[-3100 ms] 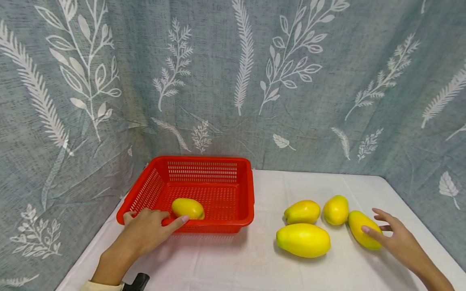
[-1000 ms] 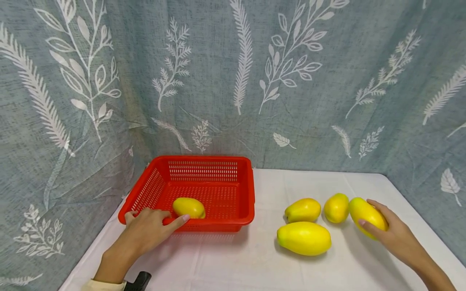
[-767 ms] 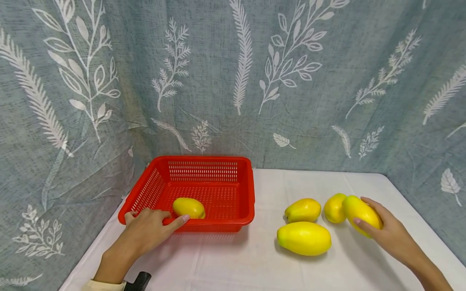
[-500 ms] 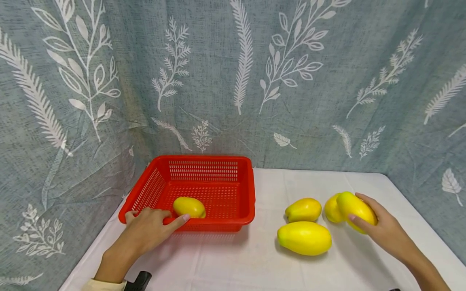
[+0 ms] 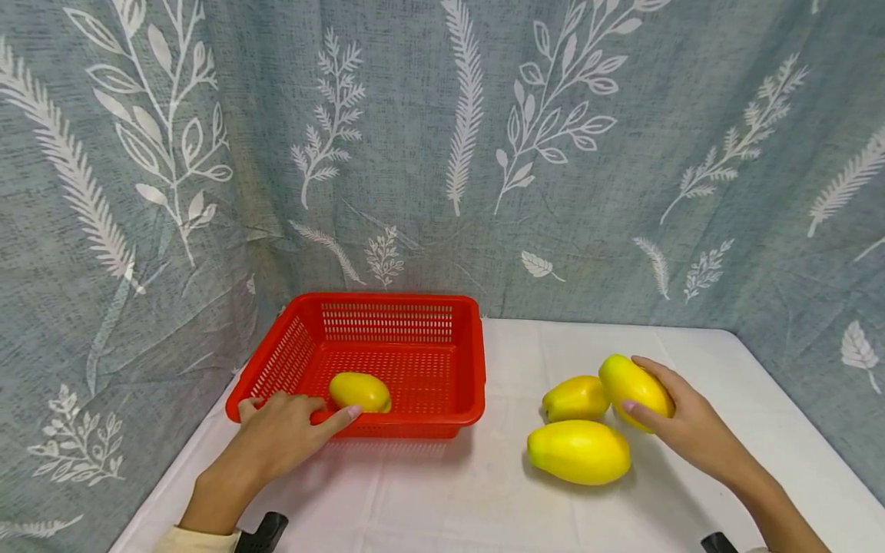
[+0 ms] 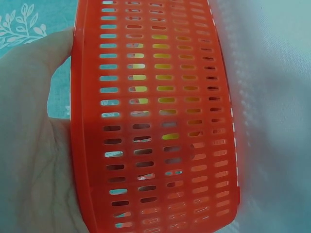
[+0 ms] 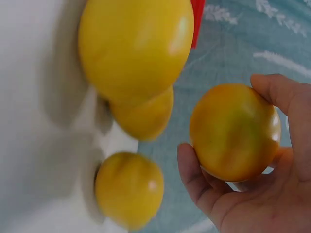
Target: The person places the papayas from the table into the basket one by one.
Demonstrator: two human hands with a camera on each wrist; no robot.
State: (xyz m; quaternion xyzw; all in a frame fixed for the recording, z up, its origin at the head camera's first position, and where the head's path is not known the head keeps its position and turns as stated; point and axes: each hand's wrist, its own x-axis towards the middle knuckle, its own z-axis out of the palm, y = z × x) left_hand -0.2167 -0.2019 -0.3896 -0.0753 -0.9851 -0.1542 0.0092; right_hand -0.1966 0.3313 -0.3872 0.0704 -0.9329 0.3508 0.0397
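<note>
My right hand (image 5: pixel 691 426) grips a yellow papaya (image 5: pixel 632 392), lifted off the table. In the right wrist view this papaya (image 7: pixel 235 132) sits between thumb and fingers, its orange-green end towards the camera. My left hand (image 5: pixel 283 438) holds the near rim of a red plastic basket (image 5: pixel 442 422), fingers over the edge and thumb along the front. One yellow papaya (image 5: pixel 359 392) lies inside, by that rim. On the table are a large papaya (image 5: pixel 579 452) and a smaller one (image 5: pixel 575 399) behind it. Another papaya (image 7: pixel 129 191), hidden in the head view, shows in the right wrist view.
A white cloth (image 5: pixel 442 499) covers the table. A grey-blue curtain (image 5: pixel 415 153) with white leaf prints stands behind and at both sides. The basket is on the left of the table, the loose papayas on the right.
My right hand has taken hold of the rightmost papaya, raised it and carried it left, in front of the rear papaya. The left hand and the basket stay in place.
</note>
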